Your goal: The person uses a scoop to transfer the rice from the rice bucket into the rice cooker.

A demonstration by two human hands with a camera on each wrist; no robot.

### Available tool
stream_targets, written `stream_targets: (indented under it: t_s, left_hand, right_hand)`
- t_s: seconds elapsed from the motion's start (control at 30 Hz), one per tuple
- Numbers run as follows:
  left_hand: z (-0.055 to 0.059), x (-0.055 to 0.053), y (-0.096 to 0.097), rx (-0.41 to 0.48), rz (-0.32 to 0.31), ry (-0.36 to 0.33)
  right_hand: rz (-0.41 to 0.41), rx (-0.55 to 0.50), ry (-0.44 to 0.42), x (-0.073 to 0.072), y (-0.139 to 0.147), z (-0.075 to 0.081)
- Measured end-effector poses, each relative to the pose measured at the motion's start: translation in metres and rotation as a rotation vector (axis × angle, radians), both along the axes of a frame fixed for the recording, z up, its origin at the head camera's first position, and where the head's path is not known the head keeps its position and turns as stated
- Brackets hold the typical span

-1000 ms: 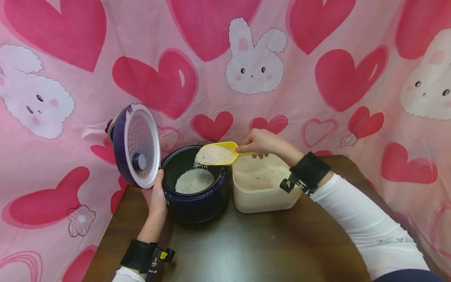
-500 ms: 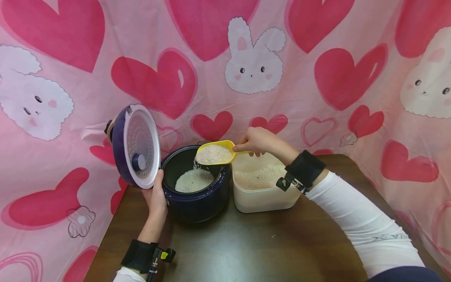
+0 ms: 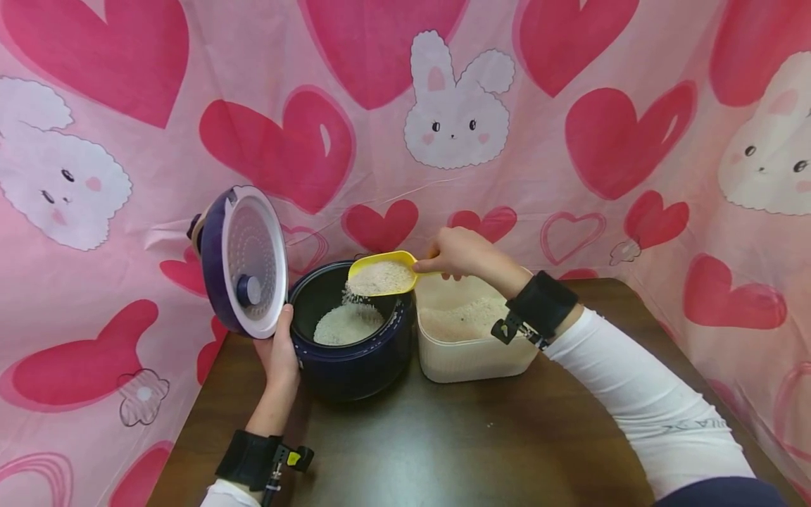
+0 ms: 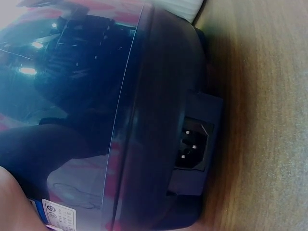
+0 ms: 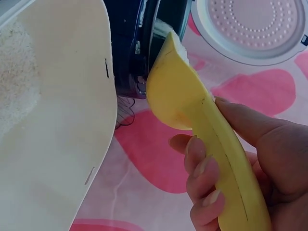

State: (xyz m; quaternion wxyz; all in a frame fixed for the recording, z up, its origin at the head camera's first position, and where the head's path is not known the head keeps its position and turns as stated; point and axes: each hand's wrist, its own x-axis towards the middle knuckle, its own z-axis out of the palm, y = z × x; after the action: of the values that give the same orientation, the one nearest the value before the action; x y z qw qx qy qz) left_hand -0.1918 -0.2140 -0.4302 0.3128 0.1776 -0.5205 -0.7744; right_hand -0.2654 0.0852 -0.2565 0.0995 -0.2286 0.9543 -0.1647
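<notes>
My right hand (image 3: 465,251) grips the handle of a yellow scoop (image 5: 175,94), fingers and thumb wrapped round it in the right wrist view. Rice (image 3: 380,277) fills the scoop, and grains fall from its tip into a dark blue rice cooker (image 3: 355,373). Inside the cooker's dark pot lies a white mound of rice (image 3: 348,324). The cooker's lid (image 3: 256,246) stands raised on the left, white inner side facing right. My left hand (image 3: 279,355) holds the lid's lower edge, thumb on the rim; its other fingers are mostly hidden behind the lid.
A cream-coloured bin (image 3: 478,359) partly filled with rice stands right of the cooker, under my right forearm. Both stand on a brown wooden table (image 3: 443,451). A pink curtain (image 3: 380,169) with hearts and rabbits hangs close behind. The cooker's power socket (image 4: 194,144) shows in the left wrist view.
My right hand has shifted slightly left with the scoop, further over the pot. Rice keeps trickling from the scoop's tip. The left hand and lid have stayed in place.
</notes>
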Motion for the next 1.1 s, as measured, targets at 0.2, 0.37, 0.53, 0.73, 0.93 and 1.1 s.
stream_targets:
  t_s: [0.2, 0.37, 0.53, 0.73, 0.93, 1.1]
  left_hand:
    - [0.0, 0.001, -0.001, -0.013, 0.005, -0.016]
    - [0.0, 0.0, -0.001, -0.016, -0.003, -0.02]
    - [0.0, 0.0, 0.0, -0.004, -0.001, -0.021]
    - [0.0, 0.001, 0.0, 0.001, 0.0, -0.019]
    - [-0.001, 0.001, 0.0, -0.027, 0.002, -0.052]
    - [-0.001, 0.001, 0.0, -0.027, 0.003, -0.059]
  right_hand:
    - [-0.003, 0.002, 0.029, 0.003, -0.001, 0.002]
    - [-0.021, 0.009, 0.06, 0.005, -0.003, 0.003]
    - [-0.026, 0.02, 0.075, 0.006, -0.007, 0.003]
    - [-0.015, 0.046, 0.111, 0.007, -0.012, 0.002]
    - [-0.014, 0.073, 0.153, 0.008, -0.015, 0.0]
    - [-0.021, 0.085, 0.168, 0.008, -0.016, -0.001]
